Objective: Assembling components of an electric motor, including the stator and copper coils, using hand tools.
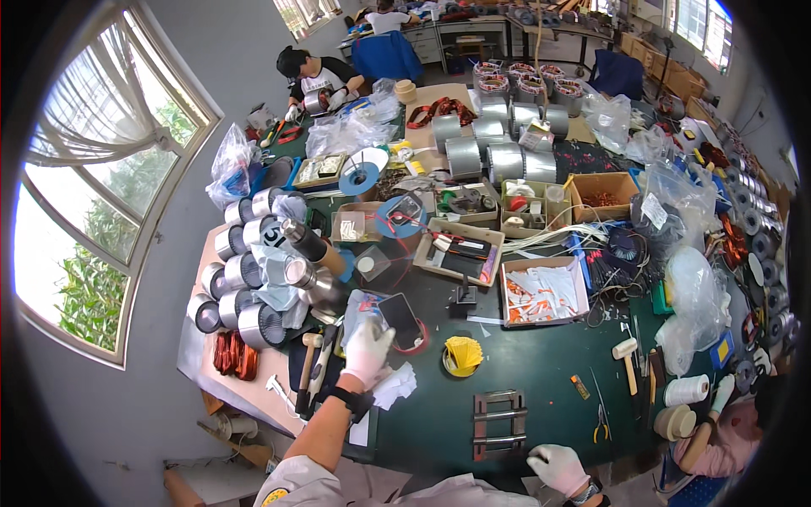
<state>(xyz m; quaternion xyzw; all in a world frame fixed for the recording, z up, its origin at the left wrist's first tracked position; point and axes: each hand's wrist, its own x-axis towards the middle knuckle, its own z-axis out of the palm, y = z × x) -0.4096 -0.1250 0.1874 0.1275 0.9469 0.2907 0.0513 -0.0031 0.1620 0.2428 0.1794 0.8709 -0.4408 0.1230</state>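
My left hand (368, 355), in a white glove, reaches over the left part of the green table with its fingers apart. Nothing shows in it. Beside its fingertips are a dark flat phone-like device (400, 318) and a blue and white packet. A crumpled white cloth (395, 386) lies by the wrist. Near the front edge, my right hand (557, 469), also gloved, rests with loosely bent fingers and holds nothing visible. Left of it is a metal frame with crossbars (499, 425). Yellow slips (462, 354) fill a round holder farther back.
Metal motor housings (261, 324), mallets (625, 355) and coils of copper wire (235, 356) lie around. An open box of white slips (545, 291) stands behind. Pliers (601, 427) lie at right. A co-worker (317, 80) sits far left; another person's gloved hand (723, 393) is at right.
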